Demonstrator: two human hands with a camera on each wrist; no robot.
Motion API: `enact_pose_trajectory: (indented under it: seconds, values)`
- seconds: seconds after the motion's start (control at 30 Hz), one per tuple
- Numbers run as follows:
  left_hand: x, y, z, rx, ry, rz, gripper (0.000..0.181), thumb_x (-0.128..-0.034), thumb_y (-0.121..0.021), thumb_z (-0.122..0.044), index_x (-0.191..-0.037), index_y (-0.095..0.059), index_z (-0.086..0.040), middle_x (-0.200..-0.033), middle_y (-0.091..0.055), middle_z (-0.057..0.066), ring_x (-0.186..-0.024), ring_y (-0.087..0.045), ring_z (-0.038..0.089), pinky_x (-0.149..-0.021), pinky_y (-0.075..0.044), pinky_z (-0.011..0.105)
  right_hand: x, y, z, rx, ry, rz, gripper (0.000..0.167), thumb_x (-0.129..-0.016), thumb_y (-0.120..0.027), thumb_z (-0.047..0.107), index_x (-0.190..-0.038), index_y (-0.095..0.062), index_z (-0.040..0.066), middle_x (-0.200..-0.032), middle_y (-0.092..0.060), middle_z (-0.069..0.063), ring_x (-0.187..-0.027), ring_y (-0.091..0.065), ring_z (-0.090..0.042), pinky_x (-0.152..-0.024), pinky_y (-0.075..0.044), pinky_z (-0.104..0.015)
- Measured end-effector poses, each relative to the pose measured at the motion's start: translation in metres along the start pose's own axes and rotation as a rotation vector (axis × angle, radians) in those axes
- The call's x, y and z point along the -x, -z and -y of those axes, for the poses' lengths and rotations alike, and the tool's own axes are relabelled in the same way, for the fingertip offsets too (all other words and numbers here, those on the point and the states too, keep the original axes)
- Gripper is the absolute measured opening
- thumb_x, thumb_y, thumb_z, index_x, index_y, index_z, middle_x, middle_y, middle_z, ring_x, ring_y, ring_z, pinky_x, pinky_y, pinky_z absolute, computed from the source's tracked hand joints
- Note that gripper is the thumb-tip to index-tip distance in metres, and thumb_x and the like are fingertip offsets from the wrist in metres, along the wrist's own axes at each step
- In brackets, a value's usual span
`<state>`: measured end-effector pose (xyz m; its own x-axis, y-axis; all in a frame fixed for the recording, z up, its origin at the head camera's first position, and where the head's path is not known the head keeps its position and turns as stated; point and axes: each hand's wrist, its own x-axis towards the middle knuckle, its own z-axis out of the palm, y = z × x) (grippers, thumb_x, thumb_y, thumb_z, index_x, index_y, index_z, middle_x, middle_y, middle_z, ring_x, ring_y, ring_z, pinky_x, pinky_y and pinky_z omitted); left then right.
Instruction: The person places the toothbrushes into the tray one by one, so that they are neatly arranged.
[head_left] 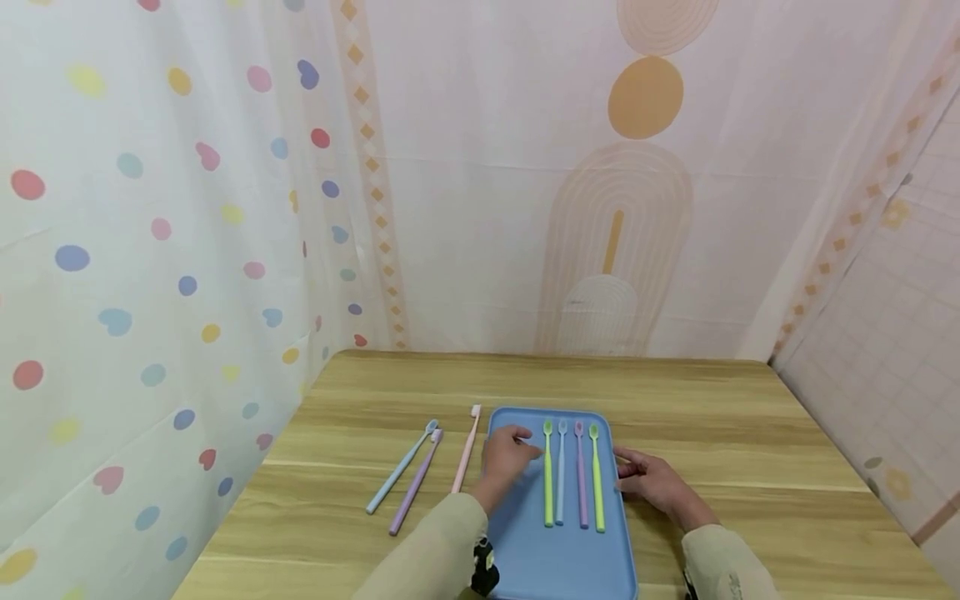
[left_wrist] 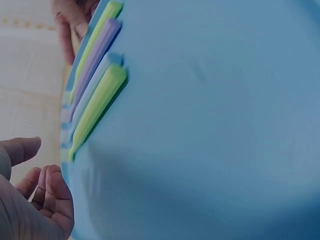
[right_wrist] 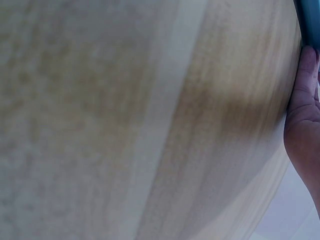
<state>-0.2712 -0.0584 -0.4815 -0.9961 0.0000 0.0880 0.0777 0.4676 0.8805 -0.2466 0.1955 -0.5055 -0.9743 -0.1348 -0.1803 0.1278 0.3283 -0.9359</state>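
Head view, left fingers [head_left: 519,432] parted over blue tray [head_left: 555,562], right fingers [head_left: 637,457] extended at its edge, sleeve [head_left: 427,546] partly hiding pink toothbrush [head_left: 467,454]

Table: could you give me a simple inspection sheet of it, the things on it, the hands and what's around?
Surface: wood-grain table.
Job's things: blue tray bearing four toothbrushes side by side, heads toward the far end; three more toothbrushes on the table, left of the tray.
Clutter: nothing seen.
Hands: left hand over the tray's left side, fingers loosely curled, holding nothing visible; right hand at the tray's right rim, apparently touching it.
Cables: nothing seen.
Surroundings: dotted curtain at left, patterned curtain behind.
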Motion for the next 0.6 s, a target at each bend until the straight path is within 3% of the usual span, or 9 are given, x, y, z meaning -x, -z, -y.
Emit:
enact_pose_trajectory:
  seconds: [0.2,0.43,0.6]
  values:
    - [-0.018,0.024,0.012,-0.009,0.033,0.006,0.033,-0.0822,-0.078,-0.011,-0.111,-0.070,0.004,-0.087,-0.065,0.007,-0.072,-0.057,0.017,-0.064,-0.049,0.033,0.001,0.001,-0.002,-0.022,0.016,0.017,0.063,-0.086,-0.065,-0.008,-0.144,-0.040,-0.011,-0.107,-0.060,-0.018,-0.096,-0.059,-0.024,-0.082,-0.055,-0.040]
    - [-0.031,0.060,0.024,0.035,-0.005,0.095,0.038,-0.0890,-0.073,-0.013,-0.122,-0.065,0.004,-0.097,-0.063,0.009,-0.082,-0.058,0.019,-0.069,-0.051,0.032,0.001,0.002,-0.003,-0.041,0.026,0.039,0.064,-0.086,-0.065,-0.007,-0.144,-0.038,-0.013,-0.108,-0.059,-0.019,-0.096,-0.059,-0.023,-0.082,-0.055,-0.039]
    - [-0.039,0.086,0.033,0.007,-0.051,0.084,0.035,-0.0872,-0.072,-0.008,-0.119,-0.066,0.005,-0.092,-0.064,0.007,-0.084,-0.057,0.020,-0.069,-0.049,0.031,0.000,0.003,-0.003,-0.048,0.043,0.045,0.064,-0.086,-0.064,-0.008,-0.144,-0.038,-0.014,-0.108,-0.057,-0.019,-0.096,-0.058,-0.024,-0.081,-0.055,-0.038]
